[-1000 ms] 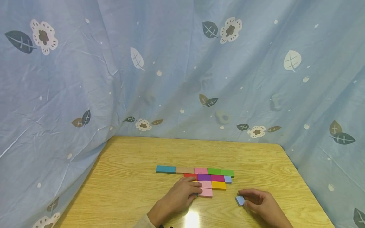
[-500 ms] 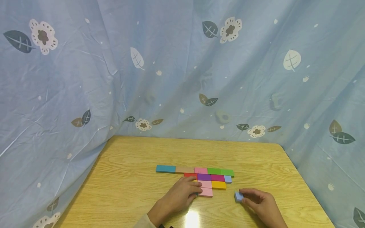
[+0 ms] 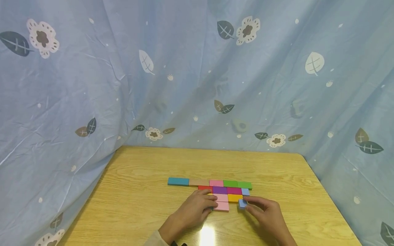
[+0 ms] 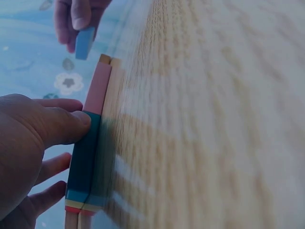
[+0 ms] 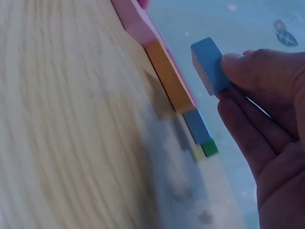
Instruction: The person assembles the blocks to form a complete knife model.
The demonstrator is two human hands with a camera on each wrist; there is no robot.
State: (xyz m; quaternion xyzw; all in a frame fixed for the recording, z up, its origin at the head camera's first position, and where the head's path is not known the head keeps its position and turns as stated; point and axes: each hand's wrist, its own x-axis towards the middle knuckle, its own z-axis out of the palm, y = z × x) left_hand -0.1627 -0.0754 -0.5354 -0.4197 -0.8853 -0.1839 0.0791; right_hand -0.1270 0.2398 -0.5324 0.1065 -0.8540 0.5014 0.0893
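Observation:
My right hand (image 3: 266, 213) pinches a small light blue block (image 5: 209, 67) between thumb and fingers. In the right wrist view it is held tilted, above the tabletop. The head view places it just right of the front pink block (image 3: 221, 206) and near the yellow-orange block (image 3: 235, 198). My left hand (image 3: 195, 209) rests on the left part of the block rows, fingers spread over their tops. Its thumb touches the front of a teal block (image 4: 82, 157), and the hand hides several blocks there from the head view.
Coloured blocks lie in stepped rows on the wooden table (image 3: 138, 212). The far row runs from a blue block (image 3: 178, 181) to a green block (image 3: 244, 185). Another light blue block (image 3: 245, 191) ends the second row. A patterned curtain (image 3: 191, 68) surrounds the table's back and sides.
My right hand has carried the light blue block leftward and slightly away from me, from the right side up close to the rows. The left hand has stayed in place.

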